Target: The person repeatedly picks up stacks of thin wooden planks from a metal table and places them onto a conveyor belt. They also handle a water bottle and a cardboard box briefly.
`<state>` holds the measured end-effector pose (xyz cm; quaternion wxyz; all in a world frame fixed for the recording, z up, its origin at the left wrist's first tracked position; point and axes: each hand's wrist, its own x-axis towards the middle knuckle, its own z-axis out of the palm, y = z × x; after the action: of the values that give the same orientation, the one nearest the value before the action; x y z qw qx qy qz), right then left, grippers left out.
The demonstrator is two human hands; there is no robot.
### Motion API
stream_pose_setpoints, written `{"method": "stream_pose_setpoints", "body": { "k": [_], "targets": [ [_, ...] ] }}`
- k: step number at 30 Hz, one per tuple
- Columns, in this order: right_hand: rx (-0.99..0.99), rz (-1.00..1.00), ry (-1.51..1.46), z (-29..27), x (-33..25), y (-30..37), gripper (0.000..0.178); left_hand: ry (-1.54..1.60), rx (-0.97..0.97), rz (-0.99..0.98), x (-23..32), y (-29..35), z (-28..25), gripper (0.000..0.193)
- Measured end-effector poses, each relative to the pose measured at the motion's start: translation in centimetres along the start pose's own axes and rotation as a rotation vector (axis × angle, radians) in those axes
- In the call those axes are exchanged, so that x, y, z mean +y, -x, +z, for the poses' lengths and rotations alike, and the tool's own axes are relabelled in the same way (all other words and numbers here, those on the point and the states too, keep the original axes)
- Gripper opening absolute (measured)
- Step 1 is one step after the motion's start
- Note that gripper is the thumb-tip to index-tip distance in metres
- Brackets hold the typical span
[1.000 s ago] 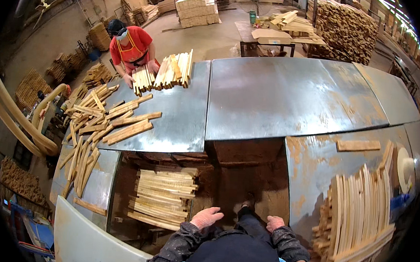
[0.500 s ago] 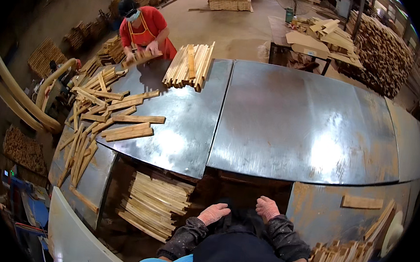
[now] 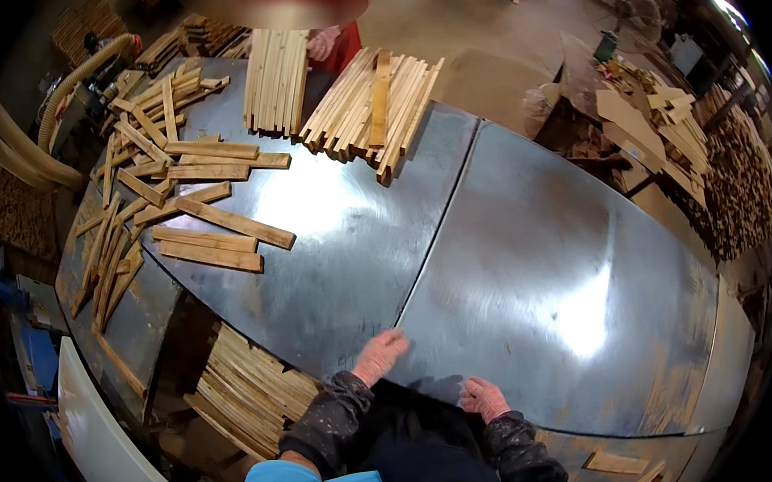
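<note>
My left hand (image 3: 381, 355), in a pale pinkish glove, is over the near edge of the metal table (image 3: 527, 278), by the seam between two sheets. It holds nothing visible, and its fingers reach forward. To its right, my right hand (image 3: 484, 398), gloved alike, is at the same edge with fingers loosely bent and nothing seen in them. Whether either hand presses on the metal is hard to tell. Across the table lies a bundle of wooden strips (image 3: 346, 104) with one loose strip (image 3: 380, 97) on top. A second bundle (image 3: 275, 81) lies beside it, next to a co-worker's gloved hand (image 3: 323, 43).
Loose wooden pieces (image 3: 212, 171) are heaped on the table's left side. Below the near edge, a stack of strips (image 3: 255, 384) sits left of me. A short board (image 3: 616, 463) lies at the lower right. A pale curved panel (image 3: 95, 427) stands at the lower left.
My hands have moved forward from near my body to the table's near edge. The co-worker's strips now lie as a second bundle beside the first. The whole view has shifted and turned.
</note>
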<state>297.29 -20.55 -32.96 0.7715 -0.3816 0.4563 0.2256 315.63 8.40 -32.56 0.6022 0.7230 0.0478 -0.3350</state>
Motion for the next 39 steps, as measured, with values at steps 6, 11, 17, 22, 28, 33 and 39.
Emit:
{"method": "stream_pose_setpoints", "body": {
  "k": [6,11,17,22,28,33,39],
  "targets": [
    [-0.066,-0.081,0.108,7.7,-12.1,-7.1,0.04,0.034,0.305,0.061,5.8,-14.0,-9.8,0.04],
    [-0.096,-0.081,0.188,14.5,-20.0,-12.1,0.037,0.168,0.471,0.131,10.1,-24.7,-15.3,0.046],
    [-0.039,-0.158,0.369,18.7,-26.3,-17.6,0.068,0.046,0.572,0.192,15.2,-35.0,-20.5,0.089],
    [-0.042,-0.266,0.54,20.4,-30.4,-21.7,0.07,-0.075,0.673,0.274,17.2,-41.9,-24.7,0.102],
    [0.023,-0.486,0.658,24.4,-33.9,-25.7,0.078,-0.156,0.541,0.315,18.2,-43.6,-26.4,0.101],
    [0.428,-0.81,0.706,25.3,-38.0,-28.9,0.082,-0.279,0.466,0.205,19.4,-40.4,-20.0,0.098],
    [0.458,-0.734,0.423,21.7,-42.7,-30.2,0.087,-0.433,0.498,0.318,19.7,-38.2,-9.6,0.087]
  ]
}}
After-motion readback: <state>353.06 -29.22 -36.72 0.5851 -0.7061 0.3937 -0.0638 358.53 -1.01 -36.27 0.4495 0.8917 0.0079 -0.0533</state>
